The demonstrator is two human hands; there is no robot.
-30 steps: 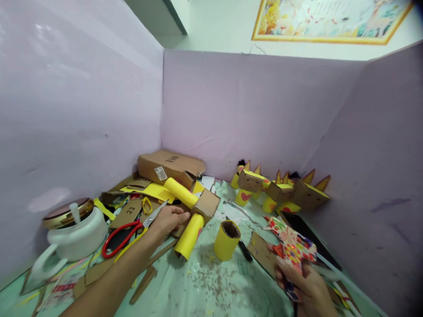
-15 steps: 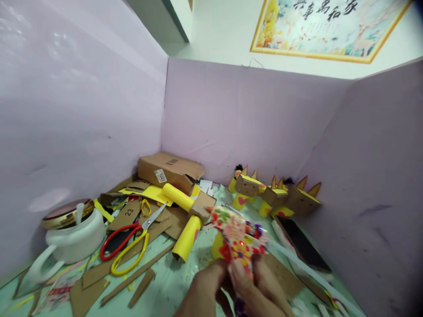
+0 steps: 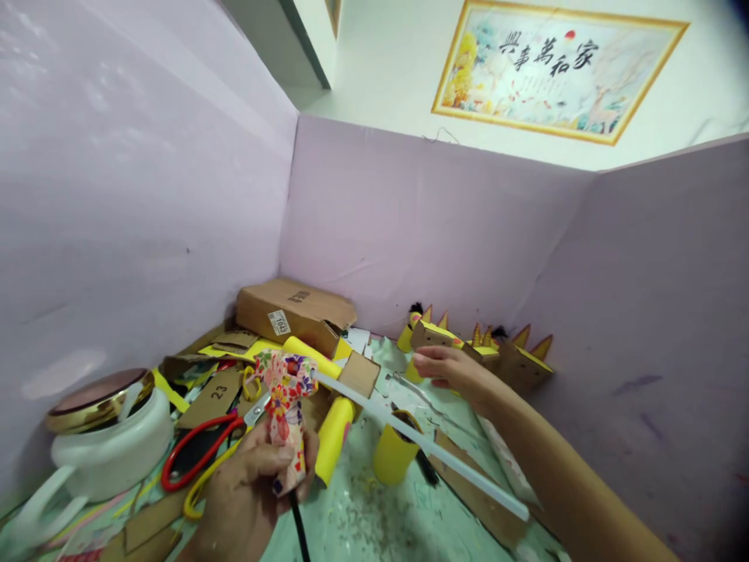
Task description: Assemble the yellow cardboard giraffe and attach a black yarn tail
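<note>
Glue gun point(image 3: 285, 406) has passed from our right hand point(image 3: 448, 367) to our left hand point(image 3: 249, 492), fingers closed around its grip. Right fingers now reach, loosely open and empty, touching the cardboard figures point(image 3: 433, 337) ahead.

Crowded counter, walled on three sides

Lilac partition panels point(image 3: 409, 226) close the left, back and right of the frame, so the way in is from the lower edge and from above. The left half is blocked by the white kettle point(image 3: 99, 441), red and yellow scissors point(image 3: 202, 460), cardboard scraps point(image 3: 216, 390) and a cardboard box point(image 3: 292, 312). At centre, a long glue stick point(image 3: 427, 446) slants from the glue gun point(image 3: 285, 406) in the left hand point(image 3: 249, 496) towards the lower right, crossing above the yellow tube point(image 3: 393, 457). The right hand point(image 3: 448, 367) and forearm bar the right side before the row of cardboard figures point(image 3: 515, 363). Bare green counter point(image 3: 363, 519) shows only at lower centre.
</note>
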